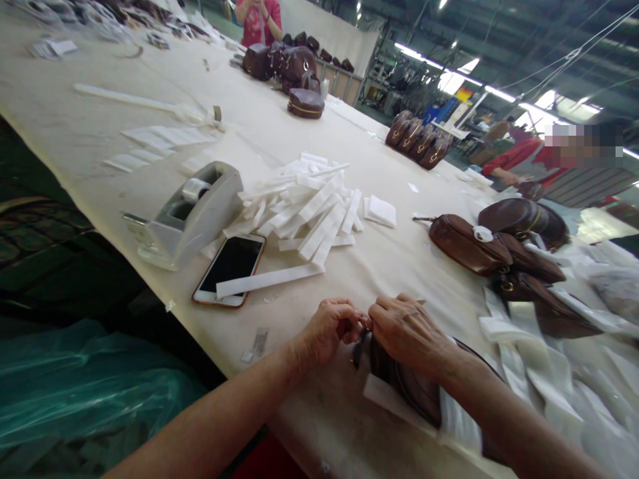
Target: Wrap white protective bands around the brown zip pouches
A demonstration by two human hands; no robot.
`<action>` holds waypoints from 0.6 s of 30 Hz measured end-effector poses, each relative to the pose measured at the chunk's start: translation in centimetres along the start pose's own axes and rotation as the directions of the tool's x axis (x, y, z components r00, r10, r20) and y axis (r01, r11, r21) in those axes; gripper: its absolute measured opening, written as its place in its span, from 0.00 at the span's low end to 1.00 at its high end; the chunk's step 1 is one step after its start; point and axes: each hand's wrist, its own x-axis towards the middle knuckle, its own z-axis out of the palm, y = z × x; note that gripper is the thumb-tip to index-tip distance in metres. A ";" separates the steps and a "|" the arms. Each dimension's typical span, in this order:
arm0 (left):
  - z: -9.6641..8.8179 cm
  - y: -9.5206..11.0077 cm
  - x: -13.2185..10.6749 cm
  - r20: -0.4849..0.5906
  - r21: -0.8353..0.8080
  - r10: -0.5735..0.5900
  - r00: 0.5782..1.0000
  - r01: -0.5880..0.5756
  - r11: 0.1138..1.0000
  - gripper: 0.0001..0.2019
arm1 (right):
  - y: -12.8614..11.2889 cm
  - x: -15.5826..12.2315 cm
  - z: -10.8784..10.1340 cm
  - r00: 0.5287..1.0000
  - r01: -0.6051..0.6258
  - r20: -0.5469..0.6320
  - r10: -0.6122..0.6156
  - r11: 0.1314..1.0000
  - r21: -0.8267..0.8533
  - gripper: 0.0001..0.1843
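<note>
A dark brown leather bag (417, 392) lies at the table's near edge, partly covered by my right hand and forearm. My right hand (407, 332) is closed over the bag's end, with its fingers curled down. Close beside it, my left hand (335, 326) has thumb and fingers pinched together at the same end; what they pinch is too small to make out. Below the hands hangs a small dark strap end with a metal fitting (356, 359). White wrapping strip (387, 396) shows under and around the bag.
Left of my hands are a phone (229, 266), a grey tape dispenser (194, 216) and a pile of white strips (309, 206). Several brown bags (469, 243) and loose white wrapping (534, 359) lie to the right. Two people (262, 20) stand at the table's far sides.
</note>
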 end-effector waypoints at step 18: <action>-0.3 0.9 0.0 0.007 -0.253 -0.045 0.999 0.045 0.966 0.14 | 2.6 -1.3 -2.9 0.972 -0.102 0.233 0.038 0.958 0.269 0.18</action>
